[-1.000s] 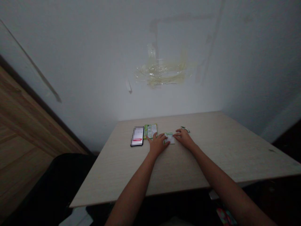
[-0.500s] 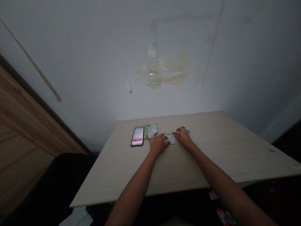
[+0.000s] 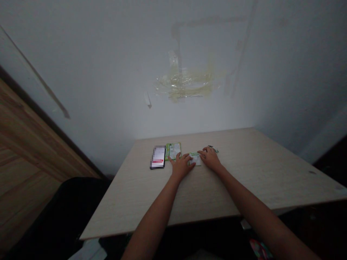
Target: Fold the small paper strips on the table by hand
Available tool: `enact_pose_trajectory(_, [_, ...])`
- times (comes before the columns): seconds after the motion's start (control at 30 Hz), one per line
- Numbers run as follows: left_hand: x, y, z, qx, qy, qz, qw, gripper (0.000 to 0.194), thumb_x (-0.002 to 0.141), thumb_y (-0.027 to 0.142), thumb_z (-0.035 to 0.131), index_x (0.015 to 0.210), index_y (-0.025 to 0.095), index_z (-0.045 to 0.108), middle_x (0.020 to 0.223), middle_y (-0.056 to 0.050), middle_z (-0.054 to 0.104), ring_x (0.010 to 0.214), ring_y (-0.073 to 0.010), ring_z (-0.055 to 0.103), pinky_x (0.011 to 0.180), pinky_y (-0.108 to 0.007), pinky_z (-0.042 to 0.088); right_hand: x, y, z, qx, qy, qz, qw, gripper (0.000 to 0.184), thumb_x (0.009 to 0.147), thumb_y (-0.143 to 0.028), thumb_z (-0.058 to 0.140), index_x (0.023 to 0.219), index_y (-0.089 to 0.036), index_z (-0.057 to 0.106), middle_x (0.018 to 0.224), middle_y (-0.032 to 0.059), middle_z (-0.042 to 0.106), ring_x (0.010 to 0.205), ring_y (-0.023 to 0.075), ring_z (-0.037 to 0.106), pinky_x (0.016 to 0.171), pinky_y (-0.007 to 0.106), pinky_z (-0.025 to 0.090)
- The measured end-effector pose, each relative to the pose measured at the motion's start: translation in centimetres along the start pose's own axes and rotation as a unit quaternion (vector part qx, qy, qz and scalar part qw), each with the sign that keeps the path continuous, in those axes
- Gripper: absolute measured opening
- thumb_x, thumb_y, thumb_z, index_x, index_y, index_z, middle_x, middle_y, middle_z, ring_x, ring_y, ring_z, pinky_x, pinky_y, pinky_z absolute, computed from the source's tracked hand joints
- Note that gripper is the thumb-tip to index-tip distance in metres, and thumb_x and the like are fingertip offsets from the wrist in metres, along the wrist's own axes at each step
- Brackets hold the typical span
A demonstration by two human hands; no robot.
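Both my arms reach out over a pale wooden table (image 3: 244, 180). My left hand (image 3: 181, 164) lies flat with fingers spread, its fingertips on the left end of a small white and green packet (image 3: 195, 159). My right hand (image 3: 209, 159) rests with curled fingers on the packet's right end. A second green and white packet (image 3: 173, 149) lies just beyond my left hand. A phone (image 3: 158, 156) with a lit screen lies to the left of that. A tiny green scrap (image 3: 214, 148) sits behind my right hand.
The table stands against a white wall with old tape marks (image 3: 184, 85). A wooden panel (image 3: 24, 155) runs along the left. A dark seat or cloth (image 3: 62, 213) lies below the table's left edge, and something colourful (image 3: 258, 249) is on the floor.
My right hand has slid slightly left along the small packet. The view has shifted a little; my left hand stays put.
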State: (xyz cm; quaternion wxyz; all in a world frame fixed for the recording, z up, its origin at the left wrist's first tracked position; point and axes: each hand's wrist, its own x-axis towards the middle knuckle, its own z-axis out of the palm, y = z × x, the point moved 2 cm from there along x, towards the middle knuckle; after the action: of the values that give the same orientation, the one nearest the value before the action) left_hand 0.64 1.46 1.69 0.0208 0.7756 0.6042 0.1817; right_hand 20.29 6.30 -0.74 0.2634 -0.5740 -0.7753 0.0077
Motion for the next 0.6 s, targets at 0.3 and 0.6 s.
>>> enact_pose_trajectory(0.3, [-0.04, 0.01, 0.07, -0.004, 0.005, 0.004, 1.000, 0.035, 0.086, 0.057, 0.058, 0.117, 0.042, 0.066, 0.141, 0.003, 0.058, 0.142, -0.0352, 0.032, 0.111, -0.078, 0.003, -0.14, 0.83, 0.41, 0.034, 0.005, -0.008, 0.999, 0.030, 0.089, -0.035, 0.060, 0.114, -0.023, 0.075, 0.117, 0.0118, 0.063, 0.113, 0.0263, 0.052, 0.105, 0.041, 0.037])
enact_pose_trajectory(0.6, [-0.04, -0.02, 0.13, 0.000, 0.010, 0.007, 1.000, 0.035, 0.086, 0.057, 0.059, 0.116, 0.042, 0.066, 0.140, 0.002, 0.059, 0.141, -0.0359, 0.033, 0.110, -0.079, 0.004, 0.11, 0.65, 0.21, 0.037, -0.003, 0.002, 0.999, 0.032, 0.084, -0.035, 0.065, 0.113, -0.024, 0.075, 0.117, 0.0109, 0.064, 0.113, 0.0267, 0.054, 0.106, 0.041, 0.037])
